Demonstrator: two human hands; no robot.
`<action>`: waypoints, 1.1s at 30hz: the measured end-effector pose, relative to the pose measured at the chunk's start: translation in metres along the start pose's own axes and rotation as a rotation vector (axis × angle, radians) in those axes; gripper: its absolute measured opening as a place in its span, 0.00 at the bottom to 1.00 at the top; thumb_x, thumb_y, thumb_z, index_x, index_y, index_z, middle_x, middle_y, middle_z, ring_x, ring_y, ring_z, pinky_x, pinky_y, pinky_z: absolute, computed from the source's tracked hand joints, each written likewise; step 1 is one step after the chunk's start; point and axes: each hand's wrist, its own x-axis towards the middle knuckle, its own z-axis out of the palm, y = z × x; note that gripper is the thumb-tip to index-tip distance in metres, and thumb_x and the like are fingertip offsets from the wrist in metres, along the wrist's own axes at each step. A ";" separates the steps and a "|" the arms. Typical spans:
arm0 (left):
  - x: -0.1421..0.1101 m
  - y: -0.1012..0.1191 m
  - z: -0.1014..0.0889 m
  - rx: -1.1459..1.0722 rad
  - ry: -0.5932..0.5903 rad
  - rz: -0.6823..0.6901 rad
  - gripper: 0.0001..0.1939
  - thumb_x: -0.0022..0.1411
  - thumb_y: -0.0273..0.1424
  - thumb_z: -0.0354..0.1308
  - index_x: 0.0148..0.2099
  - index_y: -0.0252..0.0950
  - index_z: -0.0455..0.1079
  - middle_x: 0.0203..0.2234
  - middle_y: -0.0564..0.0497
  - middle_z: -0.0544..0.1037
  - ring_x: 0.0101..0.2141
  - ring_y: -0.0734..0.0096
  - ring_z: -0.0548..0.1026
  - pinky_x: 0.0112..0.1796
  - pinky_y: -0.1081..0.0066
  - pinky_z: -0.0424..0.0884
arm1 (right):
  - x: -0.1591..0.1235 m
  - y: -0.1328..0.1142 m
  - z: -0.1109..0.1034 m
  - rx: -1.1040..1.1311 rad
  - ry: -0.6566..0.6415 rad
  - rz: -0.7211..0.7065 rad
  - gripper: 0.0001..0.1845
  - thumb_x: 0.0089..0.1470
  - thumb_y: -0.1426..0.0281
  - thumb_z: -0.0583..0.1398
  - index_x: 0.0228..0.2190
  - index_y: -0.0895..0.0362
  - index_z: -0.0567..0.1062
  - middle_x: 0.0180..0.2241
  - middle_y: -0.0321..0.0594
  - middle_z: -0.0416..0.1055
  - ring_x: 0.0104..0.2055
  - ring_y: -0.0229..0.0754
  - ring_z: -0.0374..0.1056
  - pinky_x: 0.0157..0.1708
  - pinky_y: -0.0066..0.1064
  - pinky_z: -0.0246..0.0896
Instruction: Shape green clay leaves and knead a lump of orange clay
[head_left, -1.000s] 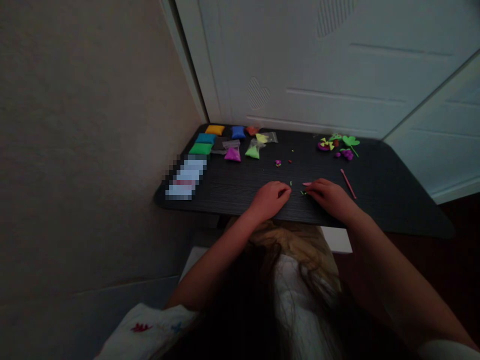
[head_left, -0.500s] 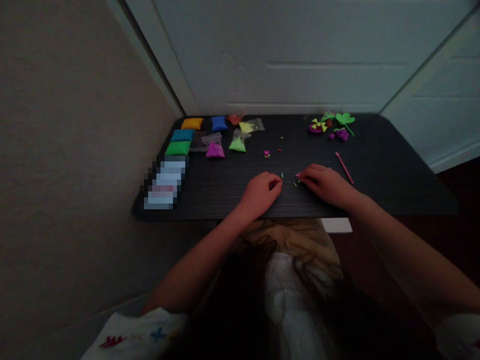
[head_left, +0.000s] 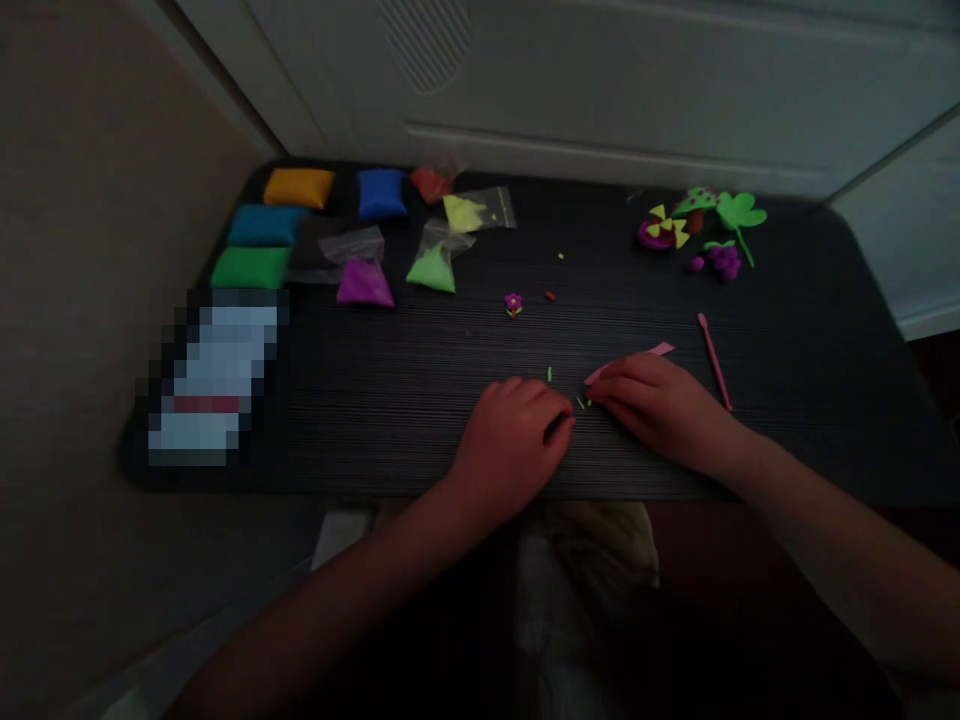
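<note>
On the dark table (head_left: 390,400), near its front edge, my left hand (head_left: 514,440) rests with its fingers curled in a pinch; what they grip is too small to see. My right hand (head_left: 652,405) lies beside it, closed round a flat pink tool (head_left: 660,349) whose ends stick out past the fingers. Tiny green clay bits (head_left: 581,402) lie between the two hands, and another green bit (head_left: 550,374) sits just beyond the left fingertips.
Clay packets lie at the back left: orange (head_left: 298,187), blue (head_left: 380,192), teal (head_left: 262,225), green (head_left: 250,267), magenta (head_left: 364,283), lime (head_left: 433,270), yellow (head_left: 465,212). Clay figures (head_left: 701,230) stand back right. A pink stick (head_left: 714,360), a small flower (head_left: 513,303) and a blurred box (head_left: 214,385) are also there.
The camera has tipped down and come closer, so the table fills more of the view. Both hands stay near the front edge, the left one nearer the right.
</note>
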 end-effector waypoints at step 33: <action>0.007 0.006 0.003 0.086 -0.003 0.001 0.08 0.59 0.31 0.51 0.40 0.38 0.69 0.30 0.51 0.74 0.33 0.68 0.67 0.36 0.64 0.61 | -0.003 0.017 -0.005 -0.060 0.165 0.296 0.11 0.51 0.70 0.57 0.39 0.52 0.70 0.35 0.41 0.68 0.36 0.43 0.65 0.40 0.41 0.60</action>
